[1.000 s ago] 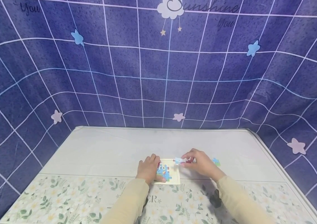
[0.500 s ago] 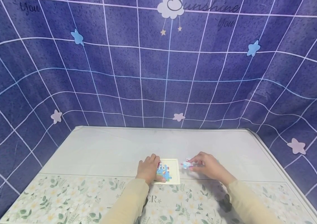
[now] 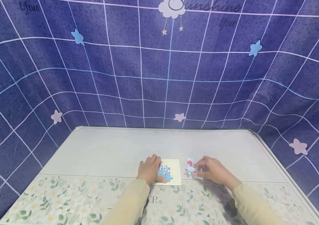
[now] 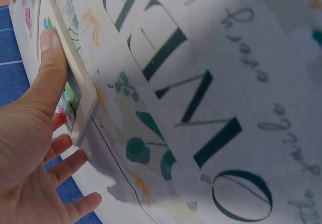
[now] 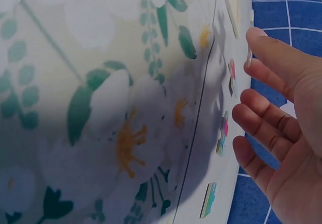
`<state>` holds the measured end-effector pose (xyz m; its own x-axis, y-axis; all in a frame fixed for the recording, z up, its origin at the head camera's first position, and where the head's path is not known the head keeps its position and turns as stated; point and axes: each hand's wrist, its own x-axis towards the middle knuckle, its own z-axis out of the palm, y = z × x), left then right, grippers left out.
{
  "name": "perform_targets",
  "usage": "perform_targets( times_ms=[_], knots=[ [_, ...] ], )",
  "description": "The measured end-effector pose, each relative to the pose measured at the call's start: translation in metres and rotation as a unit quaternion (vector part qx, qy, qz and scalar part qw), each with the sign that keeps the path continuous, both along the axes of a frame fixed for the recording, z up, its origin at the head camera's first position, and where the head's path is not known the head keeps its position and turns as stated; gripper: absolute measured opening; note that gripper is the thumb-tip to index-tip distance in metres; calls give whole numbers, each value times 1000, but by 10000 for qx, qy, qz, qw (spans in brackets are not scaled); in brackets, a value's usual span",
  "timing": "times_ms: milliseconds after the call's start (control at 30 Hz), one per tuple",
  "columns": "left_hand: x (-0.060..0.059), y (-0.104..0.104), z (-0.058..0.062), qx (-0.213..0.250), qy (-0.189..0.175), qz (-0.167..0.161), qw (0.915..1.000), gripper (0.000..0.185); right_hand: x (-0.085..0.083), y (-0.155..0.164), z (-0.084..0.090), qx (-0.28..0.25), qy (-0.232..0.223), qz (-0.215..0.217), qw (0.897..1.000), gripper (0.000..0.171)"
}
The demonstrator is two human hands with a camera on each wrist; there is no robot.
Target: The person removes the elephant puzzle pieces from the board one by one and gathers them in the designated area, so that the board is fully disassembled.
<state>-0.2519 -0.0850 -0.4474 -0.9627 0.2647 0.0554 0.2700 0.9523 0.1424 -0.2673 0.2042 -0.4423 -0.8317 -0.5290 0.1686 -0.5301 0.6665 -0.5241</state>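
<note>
A cream puzzle tray lies on the table, its left part filled with joined pieces showing a blue cartoon figure. My left hand holds the tray's left side; in the left wrist view the thumb presses on its top near the front edge. To the right of the tray, my right hand pinches a blue-and-white puzzle piece between thumb and index finger. Only its thin edge shows in the right wrist view. Another piece with red on it lies just behind.
Several loose puzzle pieces lie beneath the right hand, among them a pink-topped one and a green-and-blue one. The table has a white cloth with a flowered front band. A blue gridded curtain surrounds its back and sides.
My right hand has drawn back rightward from over the tray, carrying the pinched piece, and has come slightly nearer. The left hand and tray stay in place.
</note>
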Motion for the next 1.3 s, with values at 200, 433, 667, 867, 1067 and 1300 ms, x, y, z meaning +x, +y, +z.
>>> perform_targets(
  times_ms=[200,433,667,867,1067,1300],
  knots=[
    [0,0,0,-6,-12,-5,10000,76,-1,2,-4,163,-43,-22,9999,29],
    [-2,0,-3,-42,12,28,10000,75,2,0,-7,463,-6,-170,9988,27],
    [0,1,2,-71,-87,35,9999,77,4,-1,-11,605,167,-252,9977,23],
    [1,1,3,-64,-86,64,9999,77,4,-3,-13,695,344,-279,9966,23],
    [-1,0,0,-63,-38,53,10000,76,4,-3,-13,662,421,-337,9963,24],
    [-3,-1,-5,-12,11,19,10000,75,4,-9,-13,-147,350,-496,9980,26]
  ],
)
